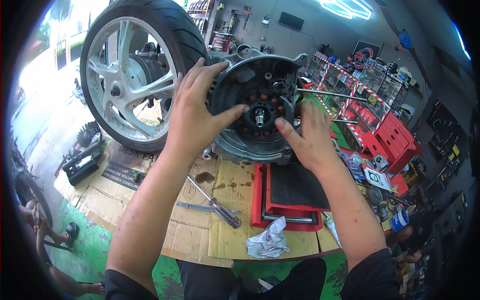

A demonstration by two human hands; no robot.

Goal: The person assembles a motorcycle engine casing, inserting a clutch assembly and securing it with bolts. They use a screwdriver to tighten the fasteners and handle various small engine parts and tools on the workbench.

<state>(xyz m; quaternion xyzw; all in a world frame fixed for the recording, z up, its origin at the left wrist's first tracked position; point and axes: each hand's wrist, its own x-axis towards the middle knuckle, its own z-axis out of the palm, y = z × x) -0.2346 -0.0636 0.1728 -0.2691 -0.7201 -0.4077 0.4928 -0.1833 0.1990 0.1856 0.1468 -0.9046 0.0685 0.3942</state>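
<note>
In front of me stands a grey metal engine case [235, 145] with its round, hollow side facing me. A ring-shaped stator with copper coils [263, 97] sits inside, around a shiny central shaft [260, 117]. My left hand [195, 100] grips the case's left rim, fingers spread along the outside and thumb touching the stator's left edge. On the other side, my right hand [310, 137] holds the right rim. Its thumb points inward by the stator's lower right, and its fingers are partly hidden behind the rim.
A wheel [125, 90] rises behind the left arm. On the cardboard-covered table lie a screwdriver [224, 212], a crumpled rag [268, 240] and a red stand with a black top [295, 185]. A black finned part [82, 162] lies far left. Display cases [357, 82] and red drawers [392, 145] stand right.
</note>
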